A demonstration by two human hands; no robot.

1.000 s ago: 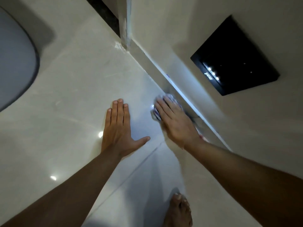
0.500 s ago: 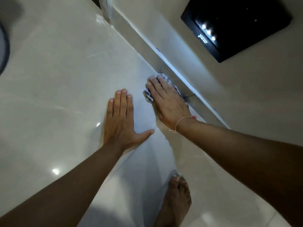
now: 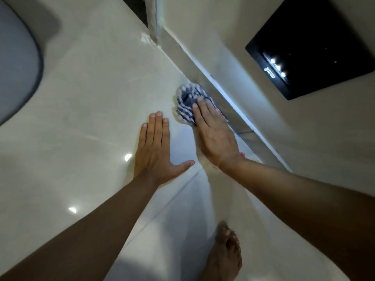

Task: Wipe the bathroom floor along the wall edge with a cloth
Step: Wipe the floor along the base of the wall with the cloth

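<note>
We see the right hand (image 3: pixel 215 136) laid flat on a blue-and-white striped cloth (image 3: pixel 187 98), its fingers (image 3: pixel 199 112) straight and close together, pressing down rather than pinching; the bunched cloth sticks out past the fingertips. The cloth lies on the glossy pale floor (image 3: pixel 91 98), right against the foot of the wall (image 3: pixel 233 47), touching the narrow skirting strip (image 3: pixel 221 94) that runs along the edge. The left hand (image 3: pixel 156 151) rests palm down on the floor just beside the right hand, fingers held together and thumb stretched out sideways toward the right wrist, holding nothing. A thin band circles the right wrist, and something small and pink shows just behind it; we cannot tell what it is. A grout line runs diagonally between the two forearms. A bare foot (image 3: pixel 225 258) stands on the floor near the bottom edge, under the right forearm. On the wall above the cloth hangs a black glossy panel (image 3: pixel 316 43) with bright light reflections. A grey rounded shape (image 3: pixel 14 63) fills the upper left corner, and a pale upright post (image 3: pixel 153 17) meets the floor at the far end of the wall.
</note>
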